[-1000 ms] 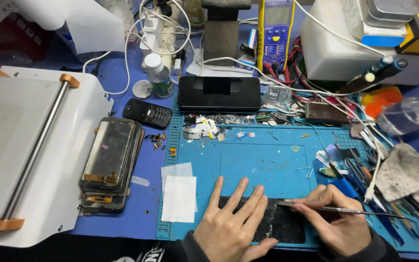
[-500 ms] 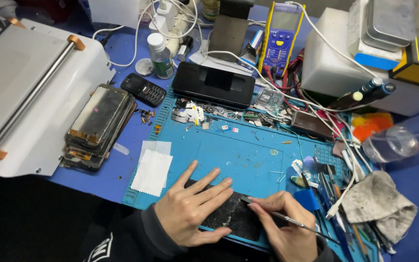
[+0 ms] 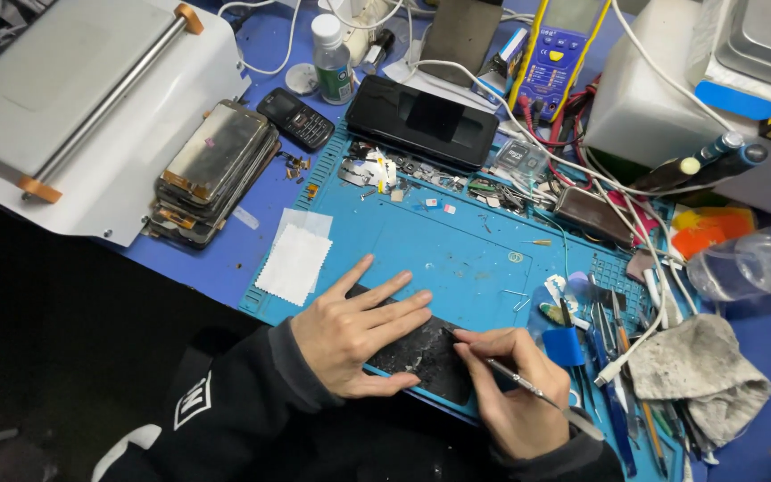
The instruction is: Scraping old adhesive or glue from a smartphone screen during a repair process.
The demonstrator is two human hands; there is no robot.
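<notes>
Head view of a repair bench. The left hand (image 3: 359,330) lies flat, fingers spread and released, pressing on a dark phone panel (image 3: 421,357) that rests on the near edge of the blue mat (image 3: 457,259). The right hand (image 3: 515,393) is clenched in a pen grip around a thin metal tool (image 3: 528,391), whose tip touches the panel's upper right part. White flecks speckle the panel between the two hands. Just left of the left hand, a white cloth (image 3: 294,261) overlaps the mat's edge. Further left, a stack of phones (image 3: 211,171) leans against a white machine (image 3: 73,107). Behind the mat lie a small keypad phone (image 3: 296,118), a black box (image 3: 421,120) and a yellow multimeter (image 3: 557,49). To the right, a grey rag (image 3: 698,375) sits beside loose tools (image 3: 613,339), and a clear bottle (image 3: 751,261) lies beyond.
</notes>
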